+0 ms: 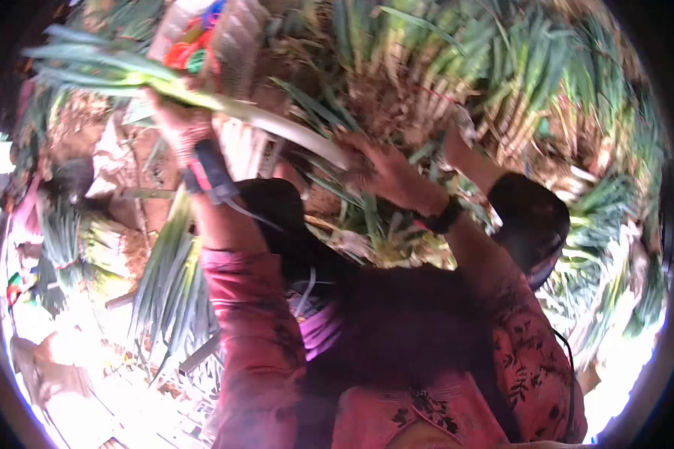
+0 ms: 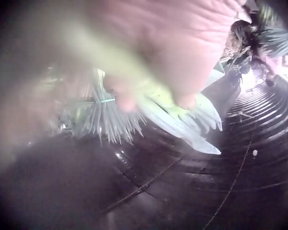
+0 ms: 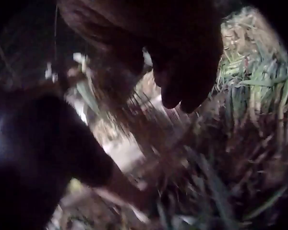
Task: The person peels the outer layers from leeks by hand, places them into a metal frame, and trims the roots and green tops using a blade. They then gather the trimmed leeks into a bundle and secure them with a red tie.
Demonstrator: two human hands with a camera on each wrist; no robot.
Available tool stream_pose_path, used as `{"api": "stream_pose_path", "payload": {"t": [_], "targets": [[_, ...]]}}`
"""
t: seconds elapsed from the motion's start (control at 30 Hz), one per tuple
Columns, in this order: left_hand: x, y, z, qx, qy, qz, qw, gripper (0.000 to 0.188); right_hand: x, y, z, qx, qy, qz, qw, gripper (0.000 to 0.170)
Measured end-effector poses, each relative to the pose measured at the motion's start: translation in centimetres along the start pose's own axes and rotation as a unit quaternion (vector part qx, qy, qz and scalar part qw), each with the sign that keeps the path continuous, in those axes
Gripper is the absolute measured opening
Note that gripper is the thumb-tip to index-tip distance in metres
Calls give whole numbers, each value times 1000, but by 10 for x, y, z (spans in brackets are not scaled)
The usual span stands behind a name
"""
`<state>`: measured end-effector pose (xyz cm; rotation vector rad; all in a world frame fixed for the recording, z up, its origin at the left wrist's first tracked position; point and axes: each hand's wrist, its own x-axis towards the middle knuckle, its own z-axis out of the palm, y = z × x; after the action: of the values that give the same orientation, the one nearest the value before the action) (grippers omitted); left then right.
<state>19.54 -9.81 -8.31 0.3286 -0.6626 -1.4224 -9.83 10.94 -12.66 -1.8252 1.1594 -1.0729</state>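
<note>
One long leek (image 1: 277,126) slants across in front of the person, green leaves at the upper left and root end at the right. The left hand (image 1: 174,123) grips it where the leaves meet the pale stem. In the left wrist view, fingertips (image 2: 127,103) curl round the pale green part, with leaf ends (image 2: 192,127) beyond them. At the root end, the right hand (image 1: 388,170) holds the stem with bent fingers. Seen from the right wrist, dark fingers (image 3: 187,91) hang over a blurred mass of thin roots (image 3: 144,120).
Rows of leeks (image 1: 449,56) line the back and right. A tied bunch (image 1: 64,232) lies at the left, and loose leaves (image 1: 176,277) spread beside the left forearm. Orange and green items (image 1: 181,57) sit near a pale crate (image 1: 241,37). A dark trouser leg (image 1: 530,221) is by the right arm.
</note>
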Motion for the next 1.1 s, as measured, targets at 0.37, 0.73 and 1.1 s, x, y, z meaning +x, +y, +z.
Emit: {"api": "stream_pose_path", "payload": {"t": [0.37, 0.73, 1.1], "targets": [[-20, -16, 27, 26, 100, 3, 995, 57, -134, 153, -16, -24, -163, 216, 963, 43], [-39, 178, 47, 267, 143, 261, 917, 52, 141, -48, 59, -154, -12, -235, 960, 28], [-334, 264, -125, 331, 336, 278, 837, 38, 268, 11, 227, -232, -141, -384, 883, 31]]}}
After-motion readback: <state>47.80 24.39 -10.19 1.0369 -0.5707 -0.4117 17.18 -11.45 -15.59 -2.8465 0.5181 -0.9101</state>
